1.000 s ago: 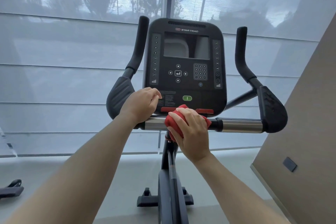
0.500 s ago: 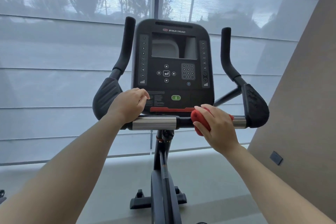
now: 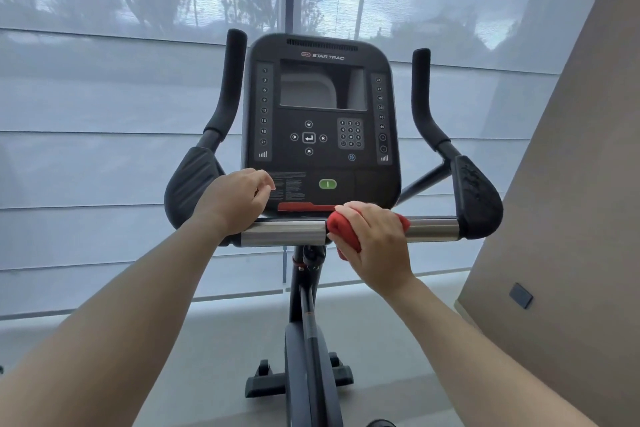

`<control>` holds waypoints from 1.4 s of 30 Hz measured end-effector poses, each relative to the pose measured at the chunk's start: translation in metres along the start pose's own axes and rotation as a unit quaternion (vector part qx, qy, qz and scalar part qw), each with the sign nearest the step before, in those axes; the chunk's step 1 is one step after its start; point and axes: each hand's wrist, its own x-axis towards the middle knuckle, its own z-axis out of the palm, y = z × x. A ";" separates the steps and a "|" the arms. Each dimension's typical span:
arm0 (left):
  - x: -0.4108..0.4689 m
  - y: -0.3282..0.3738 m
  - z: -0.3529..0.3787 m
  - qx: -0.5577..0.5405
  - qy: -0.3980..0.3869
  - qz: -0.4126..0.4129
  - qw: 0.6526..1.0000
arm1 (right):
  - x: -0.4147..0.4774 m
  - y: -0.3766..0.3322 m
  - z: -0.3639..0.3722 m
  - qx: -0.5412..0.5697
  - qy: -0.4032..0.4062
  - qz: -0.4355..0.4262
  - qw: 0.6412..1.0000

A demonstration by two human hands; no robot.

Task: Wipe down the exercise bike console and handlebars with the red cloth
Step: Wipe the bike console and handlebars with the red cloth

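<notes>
Red cloth [image 3: 343, 230] is seen bunched around the crossbar [image 3: 287, 232], right of centre, just below the console [image 3: 322, 114]. It is wrapped and held by the right grip [image 3: 377, 239]. Over the last second it has been carried from mid-bar out toward the right elbow pad [image 3: 478, 204], then drawn partway back. The left grip [image 3: 239, 201] has been kept on the bar's left end, fingers loosely curled, nothing held. Judged: the bar's right half is being scrubbed back and forth, and the upright horns are probably left to do.
</notes>
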 end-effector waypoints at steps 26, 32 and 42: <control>-0.005 0.008 0.000 0.048 0.049 0.036 0.997 | -0.015 0.059 -0.030 0.025 0.032 0.071 0.997; 0.005 0.051 0.009 -0.030 0.037 -0.002 0.999 | -0.012 0.073 -0.053 0.152 0.027 0.091 0.984; 0.036 0.183 0.061 -0.095 0.003 0.020 0.995 | -0.011 0.158 -0.093 0.115 0.001 0.102 0.988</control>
